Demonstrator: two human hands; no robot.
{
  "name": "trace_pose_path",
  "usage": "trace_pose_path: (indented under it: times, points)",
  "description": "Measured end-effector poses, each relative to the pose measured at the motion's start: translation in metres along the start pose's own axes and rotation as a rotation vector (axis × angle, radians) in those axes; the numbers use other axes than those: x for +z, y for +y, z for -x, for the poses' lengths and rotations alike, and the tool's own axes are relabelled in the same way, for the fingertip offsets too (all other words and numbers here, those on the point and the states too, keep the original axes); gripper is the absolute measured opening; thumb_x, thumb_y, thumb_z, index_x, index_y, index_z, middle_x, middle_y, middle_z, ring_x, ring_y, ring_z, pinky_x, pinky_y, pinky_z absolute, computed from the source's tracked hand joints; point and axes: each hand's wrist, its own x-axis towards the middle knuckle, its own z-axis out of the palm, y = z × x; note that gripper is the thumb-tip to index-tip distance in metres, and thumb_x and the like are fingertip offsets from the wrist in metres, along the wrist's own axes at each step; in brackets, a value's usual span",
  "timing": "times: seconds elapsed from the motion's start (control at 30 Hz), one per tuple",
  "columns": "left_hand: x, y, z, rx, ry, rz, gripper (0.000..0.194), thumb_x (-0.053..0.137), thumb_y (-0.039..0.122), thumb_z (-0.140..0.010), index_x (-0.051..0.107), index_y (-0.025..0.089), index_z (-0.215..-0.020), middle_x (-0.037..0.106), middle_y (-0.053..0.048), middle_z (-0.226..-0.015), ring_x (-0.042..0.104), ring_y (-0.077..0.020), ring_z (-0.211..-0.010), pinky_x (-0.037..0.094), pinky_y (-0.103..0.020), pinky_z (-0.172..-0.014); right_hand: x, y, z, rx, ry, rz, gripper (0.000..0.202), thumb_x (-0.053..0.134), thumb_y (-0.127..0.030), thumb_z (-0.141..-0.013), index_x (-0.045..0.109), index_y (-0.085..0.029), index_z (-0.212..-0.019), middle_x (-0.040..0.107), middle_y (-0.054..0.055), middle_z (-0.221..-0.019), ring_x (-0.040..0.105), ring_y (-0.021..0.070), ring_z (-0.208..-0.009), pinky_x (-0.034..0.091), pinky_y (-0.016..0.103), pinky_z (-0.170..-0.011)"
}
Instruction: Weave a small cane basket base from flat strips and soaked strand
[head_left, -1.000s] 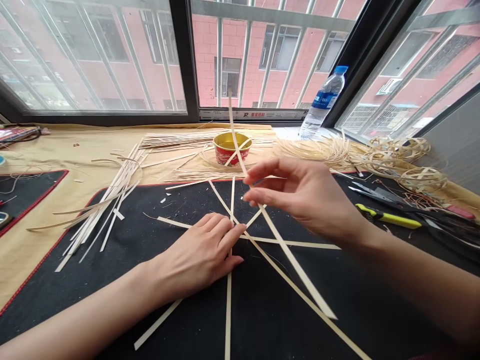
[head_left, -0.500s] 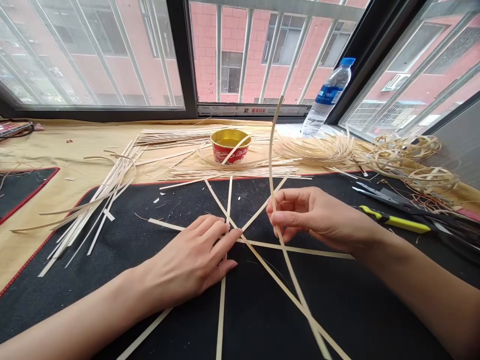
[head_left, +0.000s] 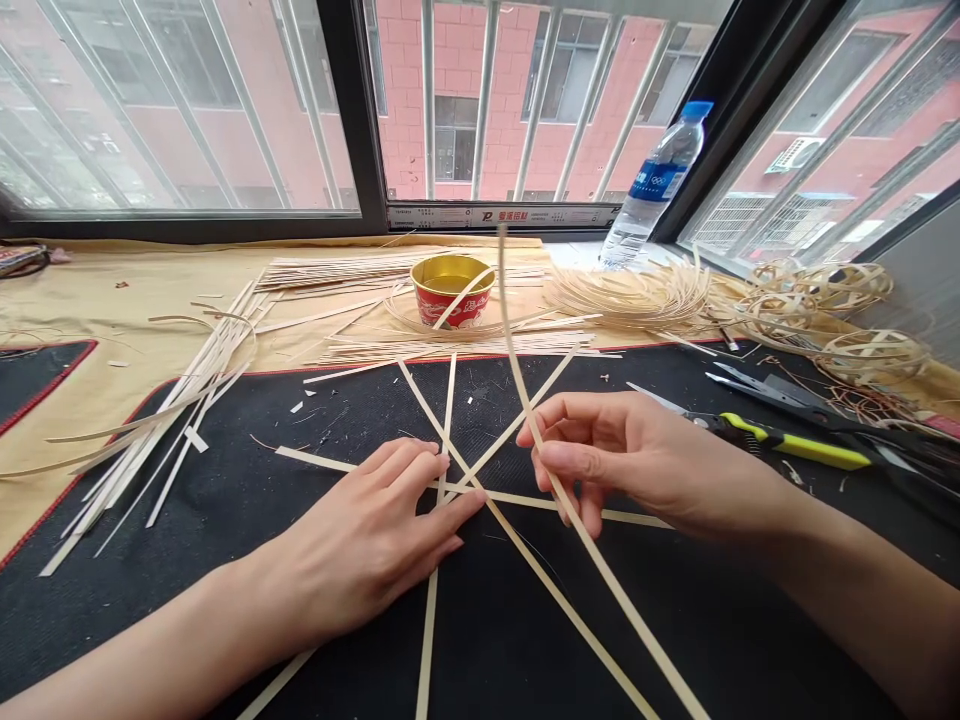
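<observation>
Several pale flat strips (head_left: 525,497) cross one another in a star shape on the black mat (head_left: 360,660). My left hand (head_left: 382,535) lies over the strips just left of their crossing, palm down, its fingers pressing them to the mat and its index fingertip at the crossing. To the right, my right hand (head_left: 607,460) pinches a separate long strip (head_left: 622,590) between thumb and fingers. That strip is raised, its upper end curving up toward the window and its lower end running down to the bottom right.
A red and gold bowl (head_left: 454,308) stands behind the mat amid bundles of strips. Loose strips (head_left: 165,420) lie at left. Yellow-handled cutters (head_left: 802,443), woven balls (head_left: 870,360) and a water bottle (head_left: 652,190) are at right.
The raised strip has swung, its top end now further left and its lower end further right. My right hand has lowered slightly. The view has shifted a little.
</observation>
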Motion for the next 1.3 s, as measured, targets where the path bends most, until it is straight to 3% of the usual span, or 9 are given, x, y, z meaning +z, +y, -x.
trace_pose_path:
  times: [0.13, 0.23, 0.4, 0.47, 0.63, 0.77, 0.97, 1.17, 1.3]
  points:
    - [0.000, 0.000, -0.002, 0.009, 0.006, 0.002, 0.034, 0.044, 0.017, -0.094, 0.055, 0.018, -0.125, 0.055, -0.013, -0.104, 0.054, -0.0282, -0.107, 0.051, -0.045, -0.088, -0.003, 0.001, 0.000, -0.035, 0.018, 0.147, 0.027, 0.071, -0.036, -0.079, 0.066, -0.016, -0.096, 0.060, -0.003, -0.065, 0.056, 0.0076, -0.052, 0.051, 0.021, -0.052]
    - [0.000, -0.001, -0.003, 0.013, 0.002, 0.011, 0.033, 0.044, 0.017, -0.094, 0.055, 0.017, -0.125, 0.055, -0.013, -0.102, 0.054, -0.0277, -0.105, 0.051, -0.044, -0.087, -0.020, 0.000, -0.002, -0.140, 0.106, 0.203, 0.027, 0.072, -0.035, -0.078, 0.071, -0.019, -0.099, 0.063, -0.002, -0.066, 0.055, 0.0080, -0.053, 0.048, 0.021, -0.049]
    - [-0.001, 0.000, -0.001, 0.001, -0.023, 0.016, 0.033, 0.040, 0.018, -0.095, 0.054, 0.018, -0.126, 0.054, -0.013, -0.101, 0.054, -0.0270, -0.101, 0.052, -0.042, -0.082, -0.049, -0.009, -0.002, -0.452, 0.564, 0.303, 0.023, 0.075, -0.038, -0.076, 0.076, -0.024, -0.094, 0.069, 0.001, -0.077, 0.056, 0.0101, -0.060, 0.043, 0.023, -0.049]
    - [-0.002, 0.000, 0.000, -0.001, -0.033, 0.013, 0.033, 0.038, 0.019, -0.096, 0.054, 0.018, -0.126, 0.054, -0.013, -0.101, 0.053, -0.0273, -0.101, 0.052, -0.043, -0.081, -0.051, -0.015, -0.002, -0.482, 0.628, 0.412, 0.020, 0.077, -0.037, -0.073, 0.077, -0.023, -0.088, 0.071, 0.002, -0.078, 0.058, 0.0116, -0.062, 0.044, 0.024, -0.051]
    - [-0.003, 0.000, -0.002, 0.006, -0.043, 0.014, 0.033, 0.035, 0.021, -0.098, 0.056, 0.017, -0.124, 0.054, -0.013, -0.100, 0.053, -0.0272, -0.100, 0.053, -0.044, -0.080, -0.031, -0.026, -0.018, -0.370, 0.257, 0.637, 0.015, 0.067, -0.031, -0.080, 0.072, -0.018, -0.084, 0.065, 0.000, -0.064, 0.058, 0.0112, -0.053, 0.047, 0.024, -0.050]
    - [-0.003, 0.001, -0.002, 0.007, -0.027, 0.004, 0.034, 0.035, 0.022, -0.098, 0.056, 0.017, -0.123, 0.055, -0.013, -0.099, 0.054, -0.0271, -0.098, 0.053, -0.044, -0.080, -0.008, -0.010, -0.037, -0.281, 0.135, 0.637, 0.012, 0.055, -0.025, -0.087, 0.063, -0.016, -0.083, 0.063, 0.000, -0.069, 0.063, 0.0126, -0.059, 0.050, 0.025, -0.057]
    - [0.000, 0.000, 0.000, 0.008, 0.020, 0.039, 0.032, 0.036, 0.023, -0.098, 0.056, 0.013, -0.121, 0.060, -0.014, -0.099, 0.056, -0.0280, -0.101, 0.053, -0.044, -0.083, 0.003, 0.028, -0.046, -0.399, 0.277, 0.609, 0.014, 0.058, -0.028, -0.085, 0.066, -0.017, -0.084, 0.064, 0.004, -0.085, 0.060, 0.0119, -0.062, 0.051, 0.024, -0.058]
    - [0.003, -0.002, 0.002, -0.131, 0.094, 0.233, 0.020, 0.045, 0.020, -0.096, 0.056, 0.013, -0.112, 0.063, -0.007, -0.098, 0.055, -0.0206, -0.103, 0.051, -0.033, -0.087, 0.005, 0.037, -0.051, -0.430, 0.327, 0.552, 0.009, 0.058, -0.023, -0.085, 0.065, -0.017, -0.088, 0.066, 0.004, -0.086, 0.059, 0.0117, -0.063, 0.052, 0.024, -0.056]
    - [0.006, 0.001, 0.002, -0.158, 0.162, 0.132, 0.014, 0.047, 0.015, -0.094, 0.060, 0.015, -0.099, 0.059, -0.010, -0.106, 0.050, -0.0243, -0.115, 0.048, -0.038, -0.094, 0.009, 0.042, -0.053, -0.512, 0.405, 0.638, 0.017, 0.057, -0.017, -0.085, 0.057, -0.017, -0.102, 0.061, 0.001, -0.078, 0.059, 0.0128, -0.066, 0.050, 0.023, -0.056]
